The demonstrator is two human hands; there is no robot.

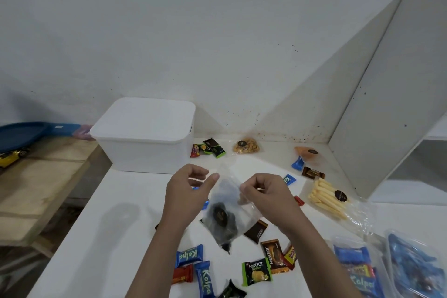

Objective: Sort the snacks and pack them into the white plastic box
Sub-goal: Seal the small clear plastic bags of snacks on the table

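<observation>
Both hands hold a clear bag (223, 210) of dark snacks up above the tabletop (116, 225), each at one upper corner. The left hand (186, 191) pinches its corner between thumb and curled fingers (212, 178); the right hand (266, 195) does the same, fingers curled in on the plastic edge. Held this way the bag hangs by its mouth, weight settling low, which probably lets the person see what is inside or straighten the top before packing it.

The white plastic box (145, 138) stands at the back of the tabletop near the wall, its lid on (so nothing can go in yet). Loose snacks lie scattered around: blue wrapped bars (191, 255) and a green packet (256, 272) in front, a bag of pale sticks (326, 197) to the right, a bag of nuts (245, 146) and small dark packets (212, 146) beside the box. Sorting looks barely begun, since kinds remain mixed.
</observation>
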